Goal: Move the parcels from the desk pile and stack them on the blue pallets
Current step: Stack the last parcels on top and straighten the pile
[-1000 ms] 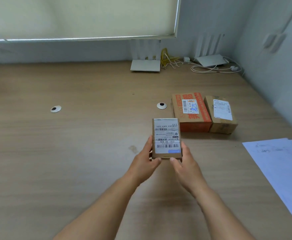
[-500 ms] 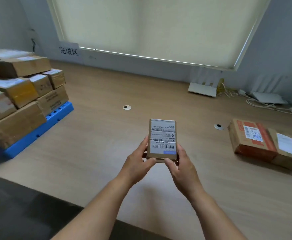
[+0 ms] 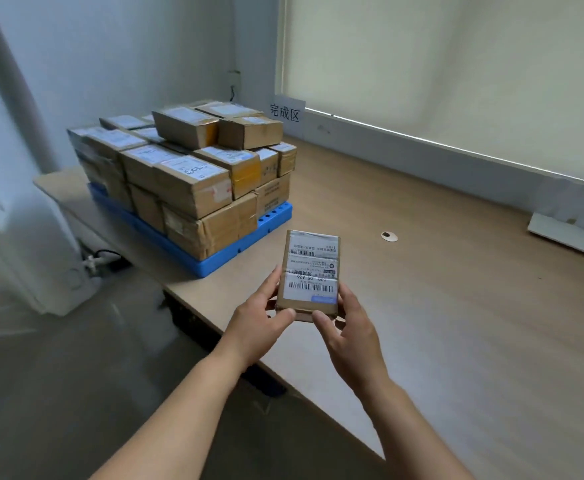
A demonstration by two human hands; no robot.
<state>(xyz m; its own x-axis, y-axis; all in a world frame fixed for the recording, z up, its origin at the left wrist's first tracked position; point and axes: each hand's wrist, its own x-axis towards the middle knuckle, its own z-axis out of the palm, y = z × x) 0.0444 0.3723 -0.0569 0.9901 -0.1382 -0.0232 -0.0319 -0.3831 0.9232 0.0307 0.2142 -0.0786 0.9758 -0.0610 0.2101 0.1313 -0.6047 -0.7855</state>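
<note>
In the head view, the left hand (image 3: 261, 315) and right hand (image 3: 349, 325) grip the near end of a small brown cardboard parcel with a white barcode label (image 3: 312, 271), held above the pale wooden worktop (image 3: 456, 271). Beyond and left of the hands, stacked brown cardboard boxes (image 3: 193, 168) sit on a blue plastic pallet (image 3: 214, 263).

One wide-angle head camera looks forward and down from above the near edge of the pale wooden worktop (image 3: 456, 323), facing toward its left end. The left hand (image 3: 259, 323) and right hand (image 3: 349, 334), gripping a small brown label-covered cardboard parcel (image 3: 313, 271), sit closest, low centre. The blue plastic pallet (image 3: 221, 259) with stacked brown cardboard boxes (image 3: 193, 188) lies farther off, upper left.
</note>
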